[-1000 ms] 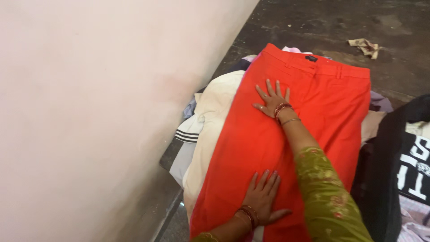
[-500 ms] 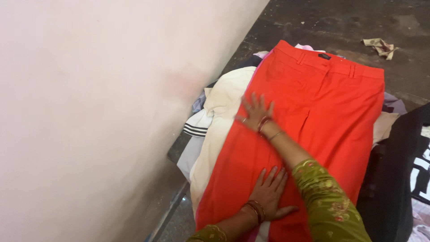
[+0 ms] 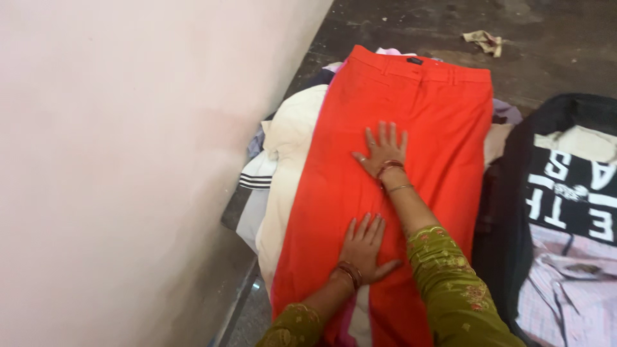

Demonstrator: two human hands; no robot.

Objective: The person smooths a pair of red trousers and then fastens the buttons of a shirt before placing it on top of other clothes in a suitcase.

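Setting: a dark, stained concrete floor (image 3: 559, 64) runs along a pale pink wall (image 3: 128, 160) on the left; a crumpled scrap of cloth (image 3: 485, 41) lies far off on the floor.
Pile: a heap of mixed clothes sits beside the wall, with a cream garment (image 3: 289, 167) and a white piece with dark stripes (image 3: 257, 181) showing on its left side.
Trousers: a pair of bright orange-red cotton trousers (image 3: 424, 109) lies flat on top of the pile, waistband at the far end, legs running toward the near edge.
Left hand (image 3: 365, 247): open, palm down, fingers spread flat on the near part of the trousers, grasping nothing.
Right hand (image 3: 384, 149): open too, pressed flat farther up, near the middle of the trousers, grasping nothing.
Right side: a black garment with large white lettering (image 3: 569, 193) and a pink checked shirt (image 3: 565, 289) lie just beside the pile.
Doing it well: smoothing seems to be the step; I would judge it goes best with flat palms and even pressure, stroking from the middle outward toward the edges, since the soft pile beneath could let the cloth bunch.
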